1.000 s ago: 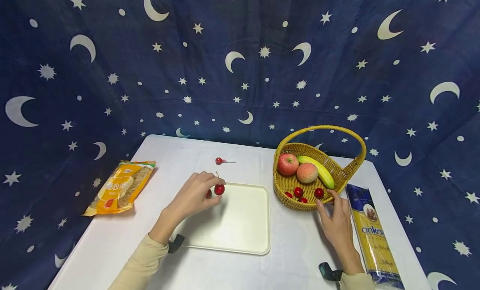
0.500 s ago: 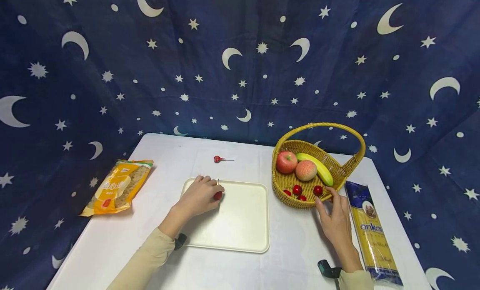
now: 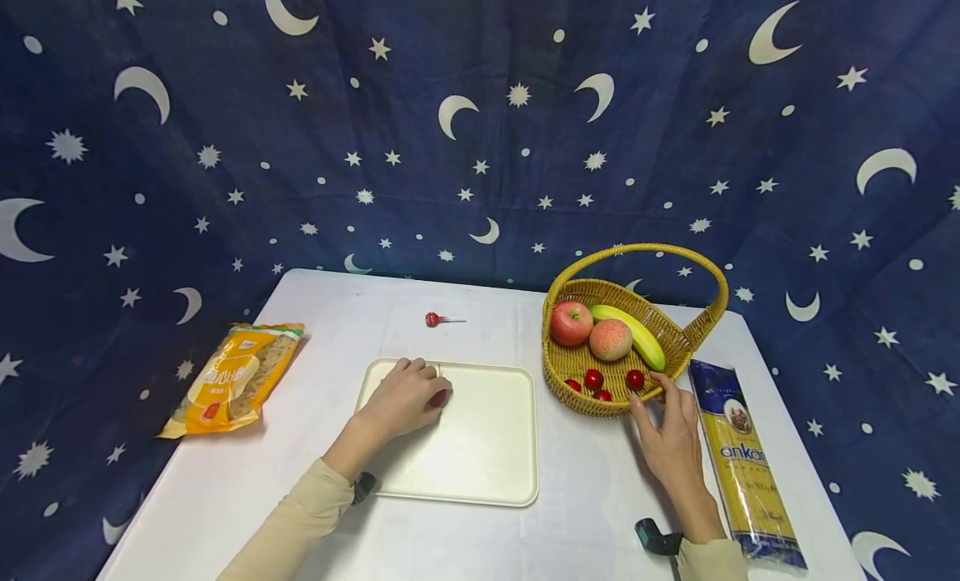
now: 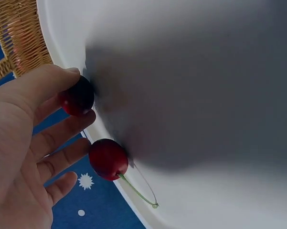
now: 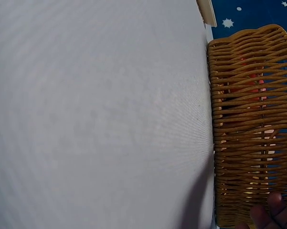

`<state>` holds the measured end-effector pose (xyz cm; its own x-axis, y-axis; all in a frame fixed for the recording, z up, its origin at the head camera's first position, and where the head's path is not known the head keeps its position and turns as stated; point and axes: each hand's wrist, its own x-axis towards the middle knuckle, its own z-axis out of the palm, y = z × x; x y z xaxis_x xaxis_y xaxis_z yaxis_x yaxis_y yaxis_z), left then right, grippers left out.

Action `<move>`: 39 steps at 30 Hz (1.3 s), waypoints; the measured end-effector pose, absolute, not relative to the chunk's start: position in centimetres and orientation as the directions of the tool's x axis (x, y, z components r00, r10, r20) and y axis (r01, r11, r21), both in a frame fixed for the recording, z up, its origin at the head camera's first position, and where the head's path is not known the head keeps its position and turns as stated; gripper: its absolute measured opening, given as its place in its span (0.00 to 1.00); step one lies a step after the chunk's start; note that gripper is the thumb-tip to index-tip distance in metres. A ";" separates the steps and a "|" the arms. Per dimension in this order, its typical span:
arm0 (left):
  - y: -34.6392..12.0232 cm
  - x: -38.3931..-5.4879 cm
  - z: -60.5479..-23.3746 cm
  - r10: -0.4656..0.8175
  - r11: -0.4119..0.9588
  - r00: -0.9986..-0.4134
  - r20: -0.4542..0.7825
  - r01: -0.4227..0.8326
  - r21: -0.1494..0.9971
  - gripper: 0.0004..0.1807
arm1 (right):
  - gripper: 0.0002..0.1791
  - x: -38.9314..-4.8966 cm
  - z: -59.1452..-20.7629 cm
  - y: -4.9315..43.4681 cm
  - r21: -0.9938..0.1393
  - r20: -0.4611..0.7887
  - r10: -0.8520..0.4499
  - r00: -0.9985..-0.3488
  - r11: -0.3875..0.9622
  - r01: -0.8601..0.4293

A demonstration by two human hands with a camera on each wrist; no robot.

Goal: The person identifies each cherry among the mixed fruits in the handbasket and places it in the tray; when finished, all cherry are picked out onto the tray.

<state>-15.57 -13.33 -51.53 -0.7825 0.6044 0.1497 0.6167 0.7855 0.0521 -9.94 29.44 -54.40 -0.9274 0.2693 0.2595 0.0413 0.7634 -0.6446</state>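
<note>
My left hand (image 3: pixel 405 400) is low over the cream tray (image 3: pixel 487 435), pinching a dark red cherry (image 4: pixel 77 97) between thumb and index finger. A second cherry (image 4: pixel 108 160), with a green stem, is on the tray right beside the other fingertips; in the head view the hand mostly covers these cherries. At the right, my right hand (image 3: pixel 672 435) holds the near rim of the wicker basket (image 3: pixel 566 393), index finger and thumb over the edge. Other fingertips (image 5: pixel 277 205) show against its outer wall in the right wrist view. Inside, a cherry (image 3: pixel 635 379) sits near the index fingertip.
The basket also holds an apple (image 3: pixel 572 323), a peach (image 3: pixel 611 339), a banana (image 3: pixel 637 335) and several cherries. A lollipop (image 3: pixel 432 319) lies behind the tray. An orange food bag (image 3: pixel 232 381) is at left, a yellow-blue pasta packet (image 3: pixel 746 464) at right.
My left hand has lowered to the tray with the cherries, turning so they are mostly hidden from the head view. My right hand stays at the basket rim.
</note>
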 end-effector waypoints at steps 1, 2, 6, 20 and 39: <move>-13.3 -15.6 -51.5 0.604 0.786 -0.783 0.151 0.616 0.051 0.16 | 0.32 -9.9 -54.4 29.4 -0.645 0.259 0.269 -0.928 0.763 0.041; -13.3 -15.6 -51.5 0.604 0.786 -0.782 0.154 0.617 0.048 0.17 | 0.32 -9.9 -54.4 29.5 -0.645 0.259 0.270 -0.928 0.763 0.042; -13.3 -15.5 -51.4 0.598 0.791 -0.789 0.144 0.609 0.055 0.19 | 0.33 -9.9 -54.4 29.4 -0.646 0.256 0.272 -0.928 0.762 0.045; -13.3 -15.6 -50.2 0.578 0.802 -0.797 0.173 0.594 0.060 0.26 | 0.32 -9.8 -54.4 29.5 -0.647 0.256 0.274 -0.927 0.761 0.047; -9.9 -17.2 -47.1 0.648 0.736 -0.716 0.257 0.677 0.030 0.26 | 0.33 -9.9 -54.4 29.5 -0.643 0.257 0.272 -0.927 0.764 0.046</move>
